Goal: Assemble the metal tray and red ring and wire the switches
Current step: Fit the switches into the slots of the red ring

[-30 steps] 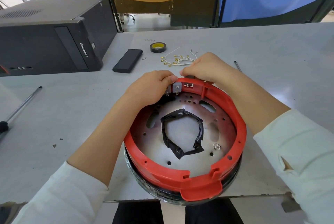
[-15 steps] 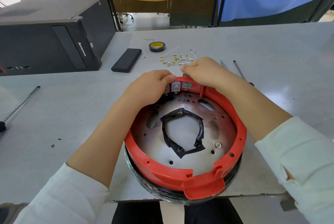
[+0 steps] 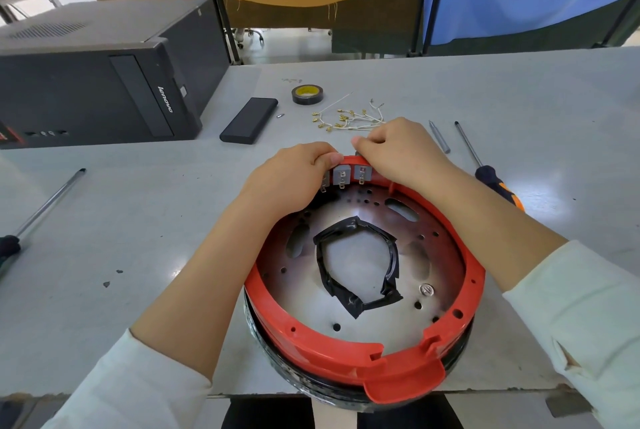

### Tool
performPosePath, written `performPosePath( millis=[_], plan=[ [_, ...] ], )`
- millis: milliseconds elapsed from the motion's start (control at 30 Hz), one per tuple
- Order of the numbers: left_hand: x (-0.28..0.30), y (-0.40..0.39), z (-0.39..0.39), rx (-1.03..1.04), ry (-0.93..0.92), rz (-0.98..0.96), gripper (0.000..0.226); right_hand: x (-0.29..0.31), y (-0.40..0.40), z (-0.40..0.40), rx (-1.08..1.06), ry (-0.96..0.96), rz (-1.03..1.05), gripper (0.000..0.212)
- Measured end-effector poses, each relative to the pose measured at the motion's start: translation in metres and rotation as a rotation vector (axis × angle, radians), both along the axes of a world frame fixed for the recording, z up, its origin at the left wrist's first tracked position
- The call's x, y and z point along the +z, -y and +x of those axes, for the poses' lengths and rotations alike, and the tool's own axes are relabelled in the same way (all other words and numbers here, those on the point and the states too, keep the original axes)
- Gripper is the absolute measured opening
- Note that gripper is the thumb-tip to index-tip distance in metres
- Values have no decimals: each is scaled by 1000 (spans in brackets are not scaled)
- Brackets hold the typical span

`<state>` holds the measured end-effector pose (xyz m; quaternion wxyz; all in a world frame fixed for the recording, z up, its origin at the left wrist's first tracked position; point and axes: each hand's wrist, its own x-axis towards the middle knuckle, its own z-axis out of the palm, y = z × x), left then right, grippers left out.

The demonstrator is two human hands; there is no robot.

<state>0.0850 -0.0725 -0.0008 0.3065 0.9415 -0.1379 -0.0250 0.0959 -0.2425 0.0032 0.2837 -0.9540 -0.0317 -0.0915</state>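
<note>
We see 1 red ring [image 3: 304, 342] seated on 1 round metal tray [image 3: 374, 321], the pair lying flat at the near edge of the grey tabletop [image 3: 138, 220] and overhanging it slightly; the ring's tab points toward us, and its far rim carries 3 grey switches [image 3: 341, 176] with their metal terminals pointing down into the tray. A loop of black tape [image 3: 360, 276] lines the tray's central opening. Our left hand [image 3: 294, 175] curls its fingers over the far rim beside the switches, gripping the ring; our right hand [image 3: 398, 151] pinches the rim just above the right-most switch, though what lies under its fingertips is hidden. Behind the hands lies 1 bundle of white wires [image 3: 349, 118] with brass terminals, 1 roll of dark tape [image 3: 306, 94], and 1 flat black case [image 3: 249, 120]. We count 3 long tools: 1 metal rod [image 3: 439, 136] and 1 orange-handled screwdriver [image 3: 485, 165] to the right, 1 screwdriver [image 3: 45, 206] to the left. A black computer tower [image 3: 104, 82] lies on its side at far left.
</note>
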Motion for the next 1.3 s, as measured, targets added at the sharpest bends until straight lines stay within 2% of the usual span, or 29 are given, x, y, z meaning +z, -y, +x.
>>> performPosePath(
  millis=[600,833,1000,1167,1300],
  plan=[
    [-1,2,4,-3,6,-15,20,-1,-2,-1,-25,10,-74,52],
    [5,3,-5,15,7,-24,26,3,-3,-4,-6,-39,9,45],
    [6,1,-13,58,-14,3,29,25,10,-10,137,-206,-16,20],
    [7,-22,-15,216,0,90,27,46,31,-28,179,-540,-188,38],
    [14,-42,-19,306,-45,264,27,45,30,-32,190,-641,-245,29]
  ],
)
